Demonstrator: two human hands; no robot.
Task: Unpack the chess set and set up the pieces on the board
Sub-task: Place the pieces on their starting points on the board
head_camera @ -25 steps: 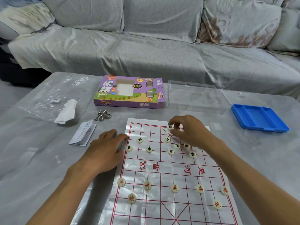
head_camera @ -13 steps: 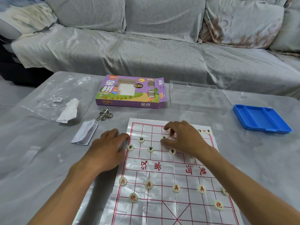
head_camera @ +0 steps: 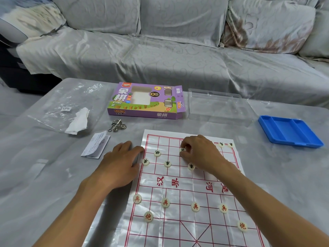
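A white plastic board sheet point(head_camera: 179, 191) with a red grid lies on the table in front of me. Cream discs with red characters point(head_camera: 165, 202) stand on its near half, discs with black characters point(head_camera: 167, 163) on its far half. My right hand point(head_camera: 201, 154) is over the far half and pinches one black-marked disc point(head_camera: 182, 150) between thumb and fingertips. Two more black discs point(head_camera: 226, 144) sit at the far right corner. My left hand point(head_camera: 119, 163) lies flat on the table and presses the board's left edge.
A purple chess box point(head_camera: 146, 101) lies open behind the board, with a clear plastic lid point(head_camera: 219, 106) to its right and a blue tray point(head_camera: 289, 131) further right. A metal ring puzzle point(head_camera: 117, 126), a folded leaflet point(head_camera: 97, 147), a plastic bag and tissue point(head_camera: 78, 122) lie left.
My right hand moved from the board's far edge back and left, and now pinches a black disc near the far centre. The left hand has stayed put.
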